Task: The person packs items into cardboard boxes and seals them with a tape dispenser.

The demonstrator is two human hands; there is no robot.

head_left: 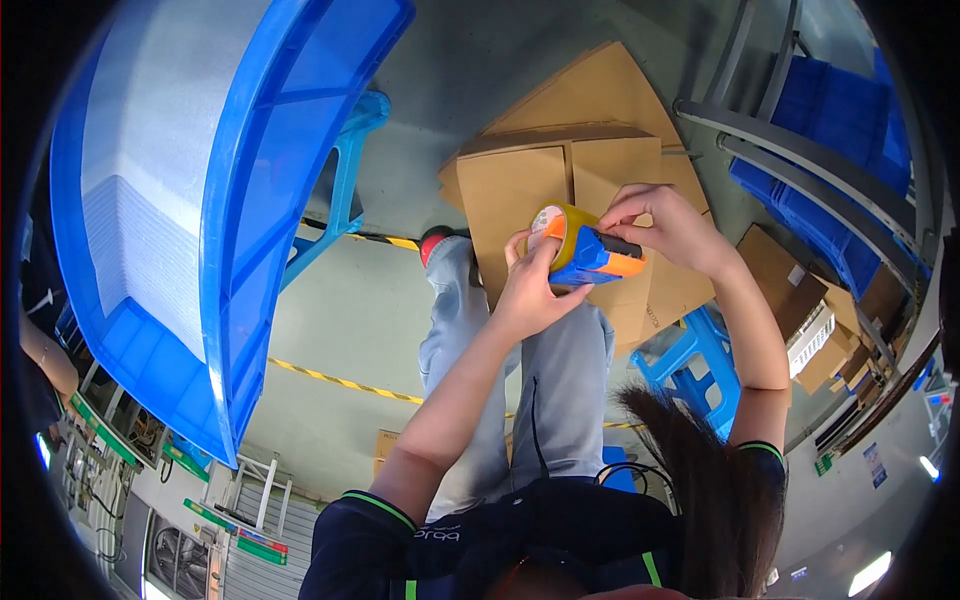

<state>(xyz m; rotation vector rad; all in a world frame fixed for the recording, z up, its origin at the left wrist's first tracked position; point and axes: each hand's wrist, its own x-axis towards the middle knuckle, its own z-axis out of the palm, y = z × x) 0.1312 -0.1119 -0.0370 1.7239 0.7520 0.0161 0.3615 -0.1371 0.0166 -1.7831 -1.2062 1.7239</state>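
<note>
My left hand (535,291) is wrapped round a blue and orange tape dispenser (598,262) fitted with a roll of yellowish tape (567,232). The dispenser is held above my lap, in front of flattened cardboard boxes (520,190). At the dispenser's right end, by its black part, my right hand (660,222) is closed with thumb and fingers pinched together. What lies between those fingertips is too small to make out, so I cannot tell if they hold the tape's end.
A large blue plastic bin (225,230) with a pale inside stands at the left. Blue stools (345,170) show beside it and at my right (700,350). Grey rails (800,150) with blue crates (840,120) stand far right, near open cardboard boxes (800,290). Yellow-black tape (340,380) marks the floor.
</note>
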